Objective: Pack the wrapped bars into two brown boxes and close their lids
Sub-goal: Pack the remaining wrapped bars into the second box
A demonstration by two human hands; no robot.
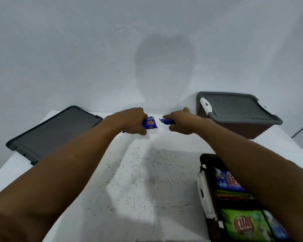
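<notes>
The left hand (130, 122) grips one blue wrapped bar (150, 123); its fingers are curled around the near end, and the printed face of the bar shows beside the knuckles. The right hand (181, 122) pinches a second blue bar (168, 121), of which only the end shows, pointing toward the left hand. The two bars are near each other but apart, in the gap between the hands. Both arms are stretched out over the white table (147, 180).

Just beyond the right hand and to its right stands a brown box (243, 131) with its grey lid (234, 107) on. Nearer to the person, under the right forearm, is an open box (204, 163). In it lie a green bar (243, 224) and a blue packed bar (229, 182), with others that are partly hidden by the arm. To the left of the left hand a loose grey lid (52, 131) lies on the table.
</notes>
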